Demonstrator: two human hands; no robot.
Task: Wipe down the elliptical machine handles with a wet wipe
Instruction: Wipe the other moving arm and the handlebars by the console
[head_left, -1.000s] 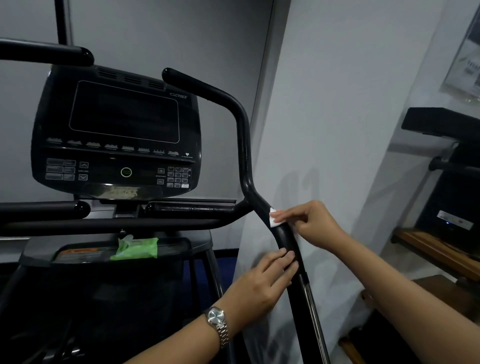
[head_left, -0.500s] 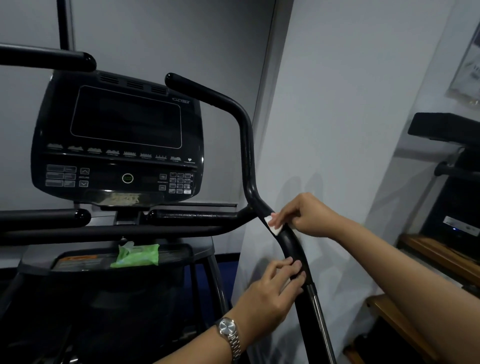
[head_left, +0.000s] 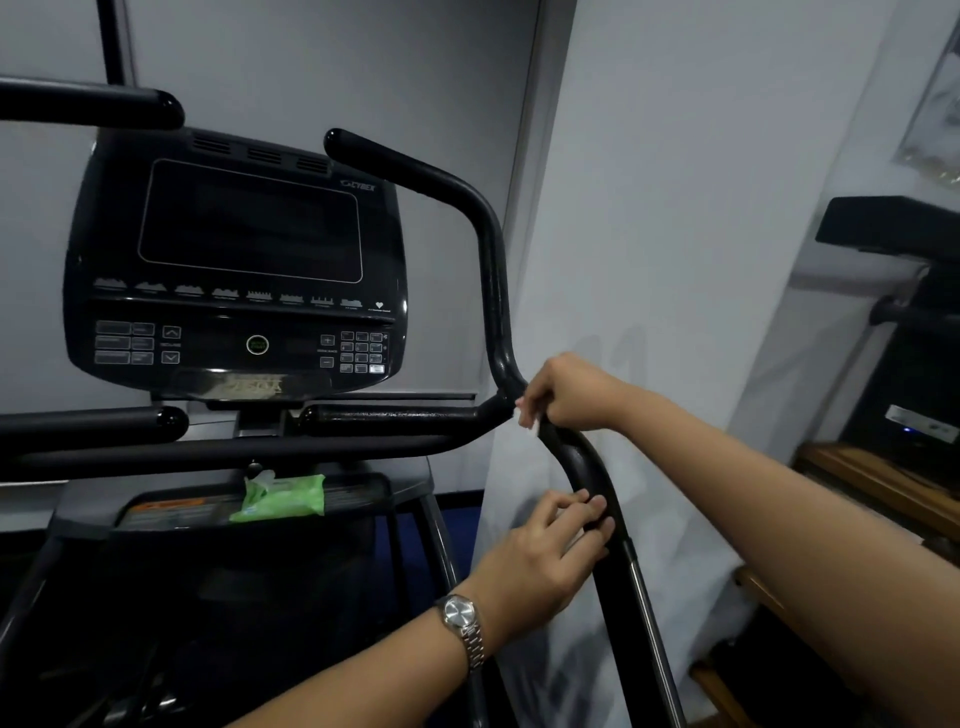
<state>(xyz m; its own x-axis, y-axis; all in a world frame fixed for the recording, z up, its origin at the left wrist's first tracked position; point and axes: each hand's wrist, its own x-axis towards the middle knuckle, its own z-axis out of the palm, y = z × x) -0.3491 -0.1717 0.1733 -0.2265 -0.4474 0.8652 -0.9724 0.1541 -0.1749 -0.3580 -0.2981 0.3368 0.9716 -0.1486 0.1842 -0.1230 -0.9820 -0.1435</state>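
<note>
Right of centre in the frame, the right hand (head_left: 569, 392) is curled over the black right handle (head_left: 582, 457) of the elliptical, just where the upright bar bends and meets the short horizontal grip. Its fingers are closed together around the bar, pinching a small white wet wipe (head_left: 521, 415) against it; only a sliver of the wipe shows, at the left edge of the fingertips. How far the wipe wraps under the palm cannot be told.

Lower down, the left hand (head_left: 540, 561) touches the same handle near the foot of its dark sleeve, just above where a silver rod begins. Its fingers (head_left: 589, 506) are loosely extended and close together, laid flat against the left side of the bar rather than wrapped around it; they hold nothing. A silver wristwatch (head_left: 460, 613) sits on that wrist.

At the left of the frame stands the dark console (head_left: 239, 260) with its blank screen and keypad. Below it, on the tray (head_left: 156, 512) in the lower left, lies a green pack of wipes (head_left: 283, 496), well apart from both hands. A second handle (head_left: 88, 106) runs across the upper left corner.
</note>
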